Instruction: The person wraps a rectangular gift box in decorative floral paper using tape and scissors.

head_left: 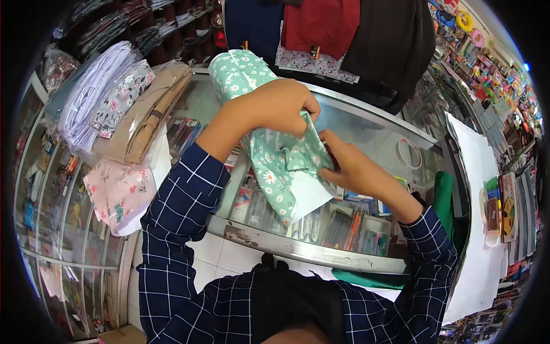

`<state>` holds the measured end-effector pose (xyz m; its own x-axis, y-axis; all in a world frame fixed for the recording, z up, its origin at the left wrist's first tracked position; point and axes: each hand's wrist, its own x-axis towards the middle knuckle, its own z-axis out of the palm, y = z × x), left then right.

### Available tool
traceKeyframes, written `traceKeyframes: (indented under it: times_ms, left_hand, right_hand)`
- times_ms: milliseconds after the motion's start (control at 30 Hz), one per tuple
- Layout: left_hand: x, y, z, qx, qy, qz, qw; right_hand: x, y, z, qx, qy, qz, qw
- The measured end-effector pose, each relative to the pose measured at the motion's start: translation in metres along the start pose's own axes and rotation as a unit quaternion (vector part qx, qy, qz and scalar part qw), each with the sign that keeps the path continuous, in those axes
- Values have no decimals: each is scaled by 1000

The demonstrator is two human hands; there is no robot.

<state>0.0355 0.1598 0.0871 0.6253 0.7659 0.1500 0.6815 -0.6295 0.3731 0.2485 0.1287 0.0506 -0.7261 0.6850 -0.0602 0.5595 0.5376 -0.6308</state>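
Note:
Green wrapping paper (266,163) with white daisies lies across the glass counter, bulging into a rounded bundle at its far left end. Its plain white underside shows where the near edge turns over. My left hand (283,106) reaches over the paper, fingers curled shut on a raised fold. Close by on the right, my right hand (346,166) pinches the paper's right edge between thumb and fingers. What the paper covers, if anything, is hidden.
The glass counter (275,243) holds pens and boxes under its top. Bagged folded clothes (91,94) and pink floral paper (123,192) are at left. Dark and red garments (321,26) hang beyond the counter. White sheets (475,229) lie at right, near a tape roll (408,153).

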Motion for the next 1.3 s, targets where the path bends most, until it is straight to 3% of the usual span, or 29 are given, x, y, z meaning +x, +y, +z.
traceKeyframes:
  times_ms: [67, 167, 267, 367, 500, 600, 700, 900, 1000, 1100, 1200, 1300]
  left_hand:
    - [-1, -1, 1, -6, 9, 13, 1000]
    - [-2, -1, 1, 4, 17, 6, 1000]
    - [-3, -9, 7, 0, 54, 42, 998]
    - [-3, -7, 7, 30, 40, 39, 998]
    - [-2, -6, 10, 25, 48, 45, 997]
    - [-4, -6, 10, 25, 51, 45, 997]
    - [-4, -6, 10, 28, 47, 38, 998]
    - [-2, -7, 12, 63, 46, 52, 996]
    - [-2, -9, 13, 100, 63, 74, 990]
    - [-2, -10, 13, 101, 60, 81, 990]
    - [-2, -9, 12, 118, 41, 68, 990]
    - [-4, -3, 12, 151, 26, 34, 988]
  right_hand:
    - [-2, 0, 7, -62, 17, -12, 998]
    - [-9, 0, 18, -48, 144, -105, 983]
    - [-10, -12, 20, -202, 233, -228, 923]
    - [-6, -15, 39, -138, 164, -213, 953]
    - [3, -6, 60, -174, 173, -238, 940]
    - [-3, -1, 56, -119, 137, -241, 953]
    - [-3, -8, 58, -107, 185, -219, 952]
    - [-2, -7, 66, -317, 161, -221, 908]
    - [-7, -9, 64, -306, 146, -220, 915]
    - [-9, -6, 67, -362, 162, -234, 888]
    - [-8, -5, 63, -328, 180, -265, 889]
    - [-1, 0, 39, -118, 126, -215, 961]
